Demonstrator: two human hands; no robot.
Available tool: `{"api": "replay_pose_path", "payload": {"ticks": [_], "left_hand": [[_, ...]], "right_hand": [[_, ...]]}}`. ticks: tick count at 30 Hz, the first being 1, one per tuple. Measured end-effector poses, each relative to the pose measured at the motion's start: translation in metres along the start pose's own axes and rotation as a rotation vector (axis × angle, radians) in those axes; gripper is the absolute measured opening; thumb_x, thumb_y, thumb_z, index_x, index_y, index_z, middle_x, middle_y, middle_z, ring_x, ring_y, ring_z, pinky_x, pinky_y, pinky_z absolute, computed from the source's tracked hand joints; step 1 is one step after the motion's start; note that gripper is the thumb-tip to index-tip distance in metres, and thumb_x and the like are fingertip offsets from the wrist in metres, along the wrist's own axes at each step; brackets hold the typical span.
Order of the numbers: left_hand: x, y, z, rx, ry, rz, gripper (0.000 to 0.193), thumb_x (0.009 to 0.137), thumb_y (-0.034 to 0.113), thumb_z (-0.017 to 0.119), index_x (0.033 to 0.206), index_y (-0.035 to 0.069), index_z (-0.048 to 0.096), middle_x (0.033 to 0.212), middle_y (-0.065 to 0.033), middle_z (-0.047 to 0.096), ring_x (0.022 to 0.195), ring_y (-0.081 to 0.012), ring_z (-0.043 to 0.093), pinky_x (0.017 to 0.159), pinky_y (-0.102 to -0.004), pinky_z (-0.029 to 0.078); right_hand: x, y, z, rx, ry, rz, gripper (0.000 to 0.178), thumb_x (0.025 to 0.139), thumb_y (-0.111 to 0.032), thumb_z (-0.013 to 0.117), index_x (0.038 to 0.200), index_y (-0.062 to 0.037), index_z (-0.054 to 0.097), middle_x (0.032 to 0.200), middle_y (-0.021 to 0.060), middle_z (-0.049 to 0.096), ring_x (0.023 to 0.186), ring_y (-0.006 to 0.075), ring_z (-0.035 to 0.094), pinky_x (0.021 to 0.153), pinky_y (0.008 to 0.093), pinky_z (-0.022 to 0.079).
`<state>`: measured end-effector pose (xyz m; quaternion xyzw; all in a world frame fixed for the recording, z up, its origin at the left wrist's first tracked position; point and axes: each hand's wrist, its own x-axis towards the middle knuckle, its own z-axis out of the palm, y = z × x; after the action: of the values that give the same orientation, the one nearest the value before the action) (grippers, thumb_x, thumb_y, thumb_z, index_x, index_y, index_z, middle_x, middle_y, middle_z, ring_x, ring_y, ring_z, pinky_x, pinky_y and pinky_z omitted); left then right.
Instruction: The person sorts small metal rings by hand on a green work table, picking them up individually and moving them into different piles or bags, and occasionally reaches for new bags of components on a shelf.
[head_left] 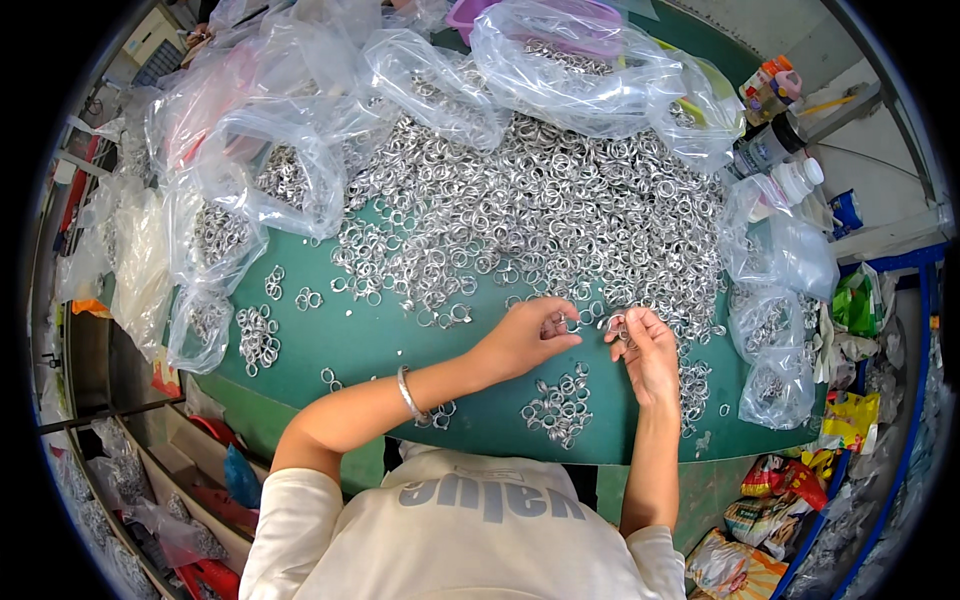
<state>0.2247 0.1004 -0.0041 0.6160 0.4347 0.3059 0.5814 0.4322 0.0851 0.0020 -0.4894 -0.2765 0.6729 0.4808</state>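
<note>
The 1 wide fisheye head view looks down from above and behind the left hand (530, 332) and right hand (652, 356), close over the green surface (325, 338).

Only lettering I can make out clearly is the one word in chunky grey letters across my cream short-sleeved fabric T-shirt (440, 560). The crinkled yellow plastic packet (852, 420) and shiny red plastic packet (783, 478) off to my right have print too, but it's too small to read, sorry.
</note>
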Motion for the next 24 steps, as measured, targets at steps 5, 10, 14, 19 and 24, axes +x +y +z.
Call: {"api": "replay_pose_path", "payload": {"ticks": [5, 10, 14, 19, 24], "left_hand": [[0.009, 0.0, 0.011, 0.063, 0.033, 0.106, 0.021, 0.08, 0.012, 0.072, 0.098, 0.004, 0.064, 0.072, -0.0032, 0.059, 0.06, -0.0076, 0.052, 0.054, -0.0246, 0.044], [0.008, 0.002, 0.002, 0.13, 0.107, 0.068, 0.015, 0.079, 0.009, 0.071, 0.088, 0.0, 0.063, 0.068, -0.0084, 0.059, 0.056, -0.0108, 0.051, 0.052, -0.0278, 0.044], [0.006, 0.001, -0.022, 0.29, 0.309, 0.114, 0.013, 0.082, 0.008, 0.068, 0.091, 0.0, 0.064, 0.067, -0.0082, 0.059, 0.055, -0.0129, 0.052, 0.053, -0.0281, 0.044], [0.003, -0.011, -0.022, 0.523, 0.438, 0.252, 0.016, 0.083, 0.005, 0.064, 0.097, 0.003, 0.059, 0.083, -0.0119, 0.057, 0.064, -0.0252, 0.059, 0.058, -0.0346, 0.047], [-0.004, -0.01, -0.006, 0.537, 0.051, 0.258, 0.015, 0.082, 0.012, 0.066, 0.093, 0.005, 0.059, 0.089, -0.0103, 0.056, 0.074, -0.0293, 0.061, 0.063, -0.04, 0.05]], "right_hand": [[-0.006, 0.004, 0.018, -0.014, 0.008, -0.016, 0.016, 0.093, -0.016, 0.059, 0.091, -0.001, 0.061, 0.077, 0.0043, 0.062, 0.064, 0.0084, 0.054, 0.053, 0.0207, 0.041], [-0.001, 0.009, 0.016, -0.489, 0.122, -0.184, 0.013, 0.09, -0.013, 0.062, 0.09, -0.0004, 0.065, 0.069, -0.0015, 0.058, 0.056, 0.0049, 0.044, 0.052, 0.022, 0.036], [0.006, 0.009, 0.015, -1.018, 0.2, -0.484, 0.01, 0.084, -0.009, 0.066, 0.093, -0.0048, 0.067, 0.067, 0.0042, 0.055, 0.052, 0.0139, 0.046, 0.051, 0.0278, 0.039], [0.007, 0.021, 0.018, -1.4, 0.272, -0.623, 0.014, 0.078, -0.01, 0.071, 0.091, -0.0089, 0.068, 0.07, 0.0083, 0.054, 0.053, 0.0283, 0.05, 0.053, 0.0374, 0.044], [0.005, 0.009, 0.006, -0.536, 0.13, -0.212, 0.006, 0.087, -0.004, 0.058, 0.085, 0.0006, 0.062, 0.076, 0.0009, 0.054, 0.062, 0.0074, 0.05, 0.05, 0.0234, 0.039]]}}
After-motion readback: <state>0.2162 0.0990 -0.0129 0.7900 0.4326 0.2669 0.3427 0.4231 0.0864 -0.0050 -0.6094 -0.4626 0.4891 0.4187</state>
